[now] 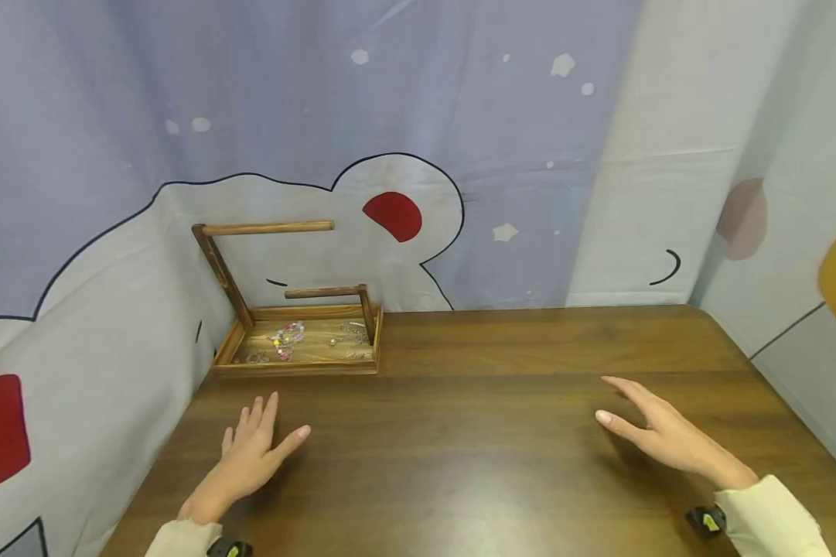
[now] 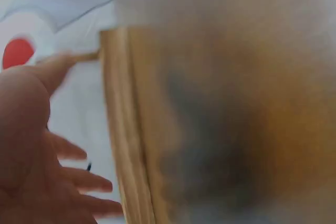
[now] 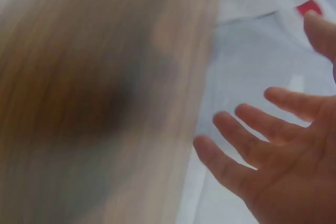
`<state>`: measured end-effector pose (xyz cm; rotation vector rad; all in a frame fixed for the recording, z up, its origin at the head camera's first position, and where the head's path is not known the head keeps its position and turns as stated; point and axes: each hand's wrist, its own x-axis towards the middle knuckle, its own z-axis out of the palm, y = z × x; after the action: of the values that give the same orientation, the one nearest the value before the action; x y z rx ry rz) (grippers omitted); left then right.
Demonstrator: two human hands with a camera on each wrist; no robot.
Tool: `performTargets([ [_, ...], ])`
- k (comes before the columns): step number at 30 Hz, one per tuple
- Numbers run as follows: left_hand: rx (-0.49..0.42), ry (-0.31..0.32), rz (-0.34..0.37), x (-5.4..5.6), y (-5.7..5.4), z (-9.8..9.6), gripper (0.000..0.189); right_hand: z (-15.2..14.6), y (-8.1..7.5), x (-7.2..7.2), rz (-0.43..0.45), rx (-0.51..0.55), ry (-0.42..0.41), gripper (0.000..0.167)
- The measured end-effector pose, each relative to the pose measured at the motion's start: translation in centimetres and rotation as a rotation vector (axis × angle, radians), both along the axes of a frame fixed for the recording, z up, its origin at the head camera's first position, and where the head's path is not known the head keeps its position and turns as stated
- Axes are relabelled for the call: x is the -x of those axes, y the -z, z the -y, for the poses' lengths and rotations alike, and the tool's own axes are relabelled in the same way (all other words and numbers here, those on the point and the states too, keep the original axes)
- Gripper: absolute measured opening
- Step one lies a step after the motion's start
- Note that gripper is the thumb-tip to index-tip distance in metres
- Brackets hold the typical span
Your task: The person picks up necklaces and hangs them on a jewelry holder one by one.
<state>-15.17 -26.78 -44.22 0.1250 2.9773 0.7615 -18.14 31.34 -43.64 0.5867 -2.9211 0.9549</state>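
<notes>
A wooden jewelry stand (image 1: pixel 295 370) with a shallow tray base and two upright arms stands at the back left of the table. Inside its tray lie a colorful beaded bracelet (image 1: pixel 288 338) and several small pieces of jewelry, too small to tell apart. My left hand (image 1: pixel 240 463) is just in front of the tray, fingers spread, holding nothing. In the left wrist view the same hand (image 2: pixel 37 145) appears beside the tray's wooden edge. Over the right side of the table my right hand (image 1: pixel 668 437) holds nothing, its thumb apart from the fingers. The right wrist view shows that hand's fingers (image 3: pixel 247 135) spread.
The brown wooden table (image 1: pixel 445 433) fills the lower part of the head view. A printed curtain (image 1: pixel 515 155) hangs along its back edge and down both sides. The stand's taller arm (image 1: pixel 267 228) rises at the left, close to the curtain.
</notes>
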Motion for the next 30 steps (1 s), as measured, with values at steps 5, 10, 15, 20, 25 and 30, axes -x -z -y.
performTargets([
  [5,-0.154,-0.156,0.053,2.1,-1.1,3.3,0.096,3.8,-0.4,1.1,0.123,0.284,-0.075,0.043],
  [10,-0.395,-0.41,0.083,3.6,-1.0,5.3,0.095,9.1,-0.6,2.6,0.291,0.566,-0.193,0.041],
  [15,-0.638,-0.578,-0.024,5.1,-0.4,6.1,0.09,15.0,-0.6,4.0,0.489,0.784,-0.308,0.052],
  [20,-0.826,-0.525,0.048,6.8,-0.3,6.7,0.089,20.6,0.1,6.6,0.661,0.902,-0.338,0.065],
  [25,-1.021,-0.513,0.082,7.6,0.2,7.2,0.081,25.0,1.3,8.8,0.774,0.939,-0.329,0.076],
  [30,-1.155,-0.554,0.07,7.6,0.8,8.2,0.079,28.4,2.6,9.6,0.81,0.989,-0.288,0.079],
])
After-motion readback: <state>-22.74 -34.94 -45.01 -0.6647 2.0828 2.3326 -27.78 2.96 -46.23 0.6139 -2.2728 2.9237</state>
